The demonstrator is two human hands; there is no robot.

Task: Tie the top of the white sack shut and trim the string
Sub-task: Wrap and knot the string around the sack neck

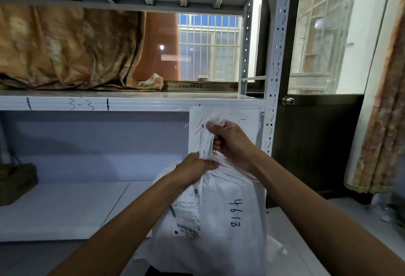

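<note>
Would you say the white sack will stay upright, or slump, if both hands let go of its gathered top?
The white sack looks floppy: its thin skin wrinkles. The top would probably flop once the right hand and left hand release. The bulky, boxy contents may keep the body standing.

This looks like a parcel storeroom: a white metal rack (pixel 277 41) with slotted posts has a shelf edge (pixel 92 103) hand-marked "3-3", a white sack (pixel 221 216) bears a shipping label (pixel 186 214) and handwritten number, beside a barred window (pixel 208 47).
</note>
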